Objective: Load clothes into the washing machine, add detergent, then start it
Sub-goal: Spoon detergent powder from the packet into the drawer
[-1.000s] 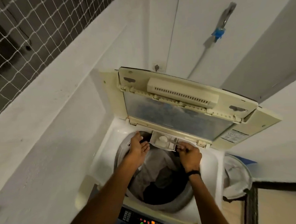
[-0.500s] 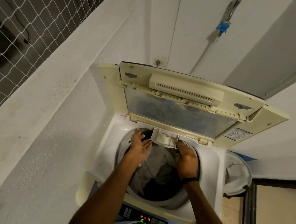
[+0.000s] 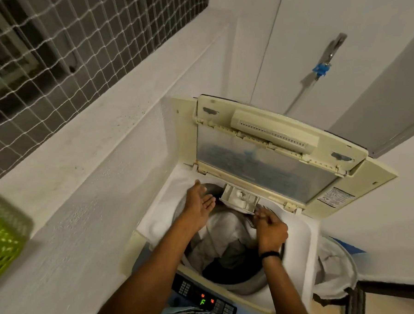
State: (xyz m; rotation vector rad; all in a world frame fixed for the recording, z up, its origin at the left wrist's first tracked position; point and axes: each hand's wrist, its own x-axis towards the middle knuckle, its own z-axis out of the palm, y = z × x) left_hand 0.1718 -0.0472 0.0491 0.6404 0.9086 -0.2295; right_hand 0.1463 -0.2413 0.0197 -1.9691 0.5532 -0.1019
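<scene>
Washing machine (image 3: 300, 250), one drawer (image 3: 239, 198), two hands (image 3: 199, 205) (image 3: 271, 231)

The left hand (image 3: 200, 202) reaches toward 11 o'clock, fingers straight and together, palm turned right. The right hand (image 3: 271, 229) lies at 1 o'clock, back up, its blurred fingers stretched forward.

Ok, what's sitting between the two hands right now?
The pulled-out detergent drawer, hanging over the grey clothes, lies between the left hand and the right hand, in the head view.
</scene>
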